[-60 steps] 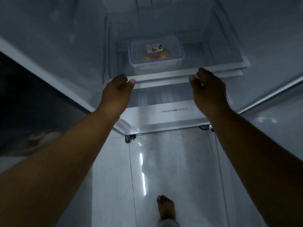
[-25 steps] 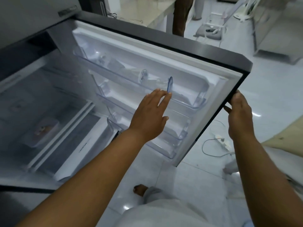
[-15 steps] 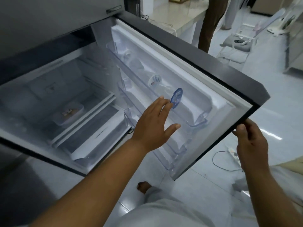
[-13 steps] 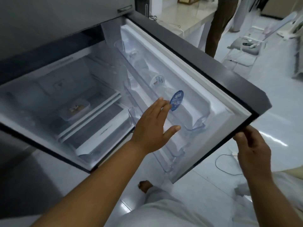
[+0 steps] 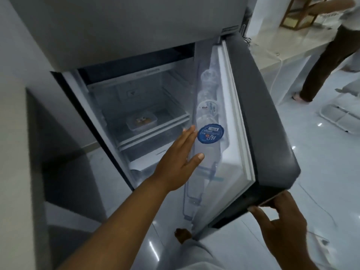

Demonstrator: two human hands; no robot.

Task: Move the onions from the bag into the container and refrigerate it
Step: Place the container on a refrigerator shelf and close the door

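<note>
A clear lidded container (image 5: 141,121) is seen on a shelf (image 5: 155,124) inside the open refrigerator (image 5: 136,106), left of the frame's centre. Brownish round shapes, taken to be the onions (image 5: 140,121), are made out through its lid, though blurred; a small label is also seen there. Below the shelf, a pale drawer (image 5: 148,152) is placed; its contents cannot be told.

The refrigerator door (image 5: 272,133) is held partly open, right of centre. In its clear door bins (image 5: 206,172), cups with foil lids are stood in a row; the nearest blue lid (image 5: 210,135) is marked H2O.

The left hand (image 5: 180,158) is held flat at centre, its fingers (image 5: 190,136) released and spread, just beside the bin's edge; whether contact is made cannot be told. The right hand (image 5: 280,223), at lower right, is wrapped around the door's lower outer corner, fingers grasping it.

A second person (image 5: 327,47) is seen standing by a worktop (image 5: 282,53) at upper right.
</note>
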